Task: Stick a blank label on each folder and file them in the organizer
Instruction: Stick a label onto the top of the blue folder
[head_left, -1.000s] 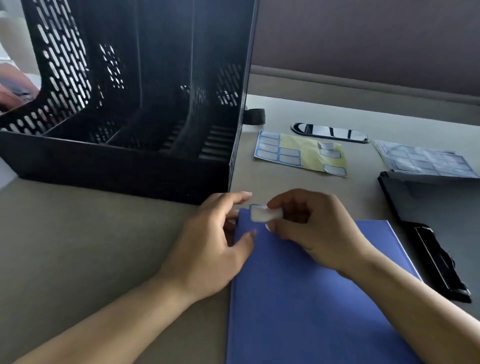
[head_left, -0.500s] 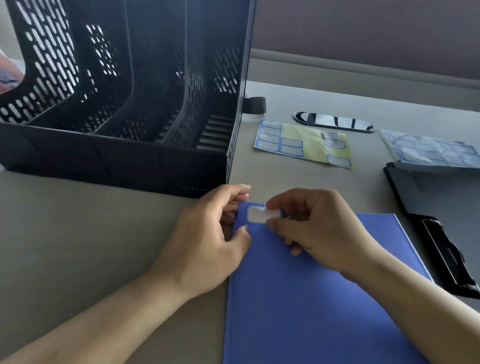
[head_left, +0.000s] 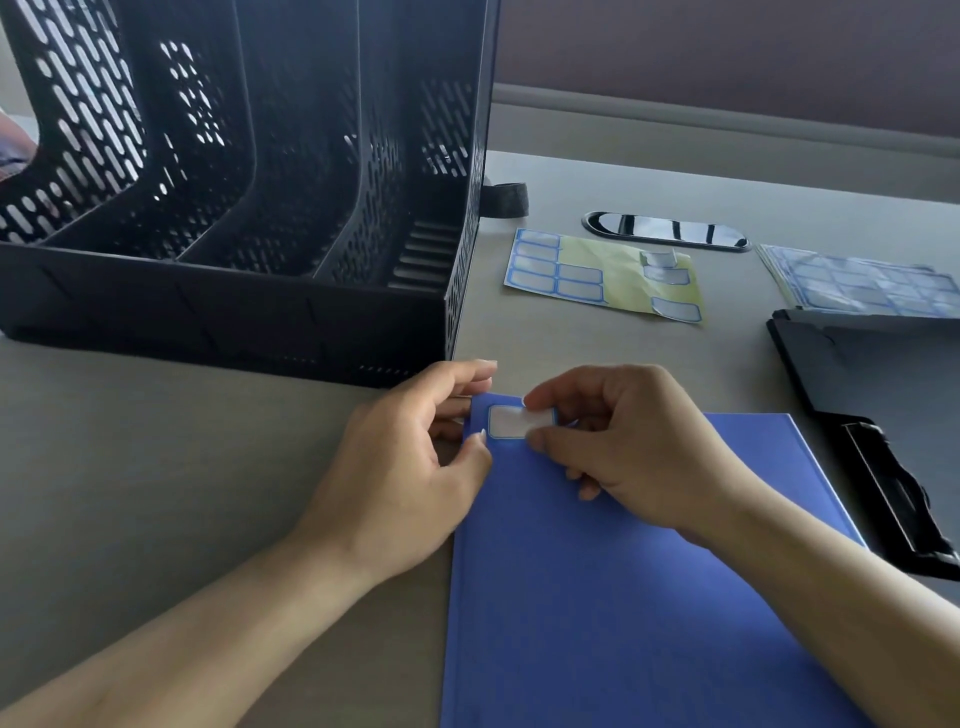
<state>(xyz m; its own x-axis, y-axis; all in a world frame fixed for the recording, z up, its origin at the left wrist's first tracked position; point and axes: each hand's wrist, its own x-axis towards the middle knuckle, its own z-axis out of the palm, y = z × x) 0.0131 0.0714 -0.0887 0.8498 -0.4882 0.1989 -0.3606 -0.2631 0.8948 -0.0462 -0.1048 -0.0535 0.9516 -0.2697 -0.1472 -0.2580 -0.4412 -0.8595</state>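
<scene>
A: Folder first; how does it look?

B: One blue folder (head_left: 623, 597), closed, plain cover, flat on the grey table (head_left: 156, 467); it fills the lower centre to lower right of the frame; a white label (head_left: 511, 422) with a blue border sits at its upper left corner.

A: Containers?

B: Upper left, a black perforated organizer (head_left: 234, 208); upright dividers, slatted floor showing in the rightmost slot; its front right corner stands just beside the folder's top corner. To its right, a yellow backing sheet (head_left: 602, 275) carrying several blue-bordered labels; further right, a stack of label sheets (head_left: 857, 283) overlapping the top of a black folder (head_left: 883, 374) at the right edge.

A: Hands?

B: Close together over the label, not touching each other; left hand (head_left: 405, 478) curled at the folder's corner, thumb tip on the cover by the label's lower left, fingers at the folder's edge; right hand (head_left: 634, 447) pinches the label's right end between thumb and forefinger, other fingers tucked under; whether the label is fully stuck down, cannot tell.
</scene>
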